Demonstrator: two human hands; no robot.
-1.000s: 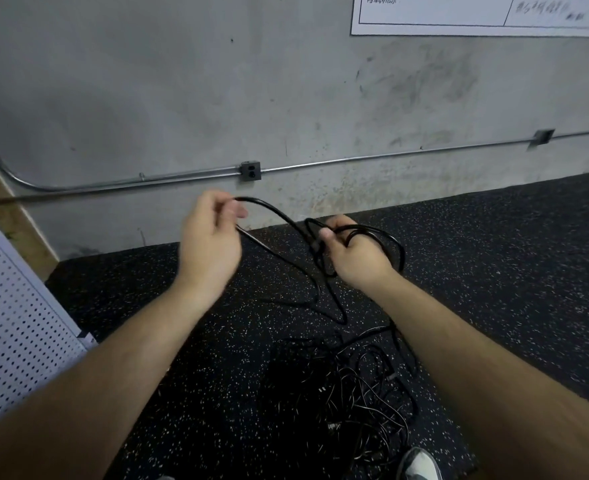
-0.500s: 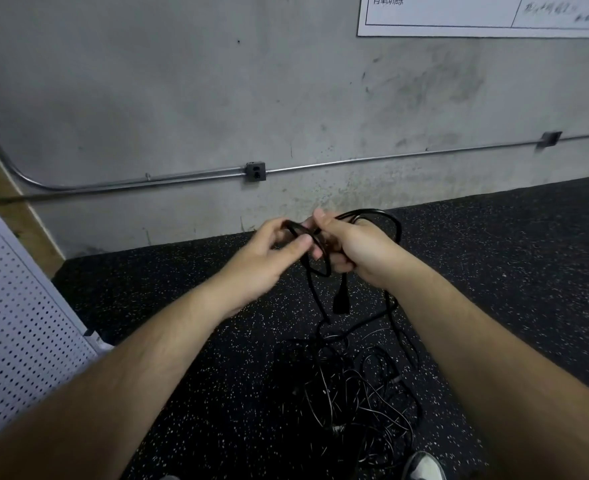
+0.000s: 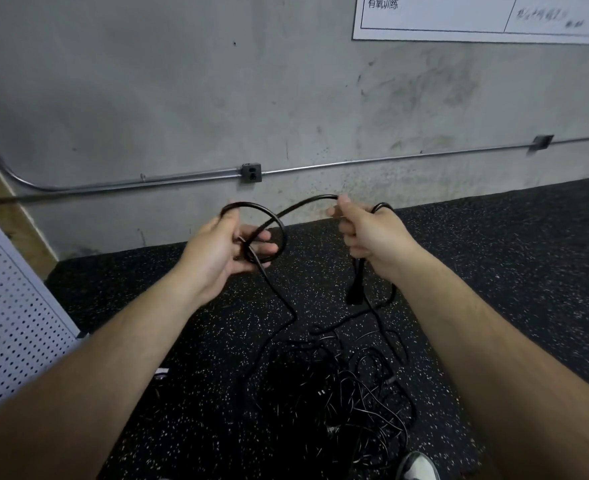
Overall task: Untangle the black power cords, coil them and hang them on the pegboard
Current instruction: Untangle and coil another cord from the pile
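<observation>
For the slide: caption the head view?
Left hand and right hand hold a black power cord looped between them, above a tangled cord pile on the floor.

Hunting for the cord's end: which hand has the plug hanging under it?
The right hand: the plug dangles below it; the left hand holds only a cord loop.

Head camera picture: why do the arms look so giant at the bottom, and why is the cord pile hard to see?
Head view: the wide-angle lens likely stretches the edges, so the bare forearms balloon; head view: dim, even light without glare lets the tangled pile of black power cords blend into the dark speckled rubber floor.
</observation>
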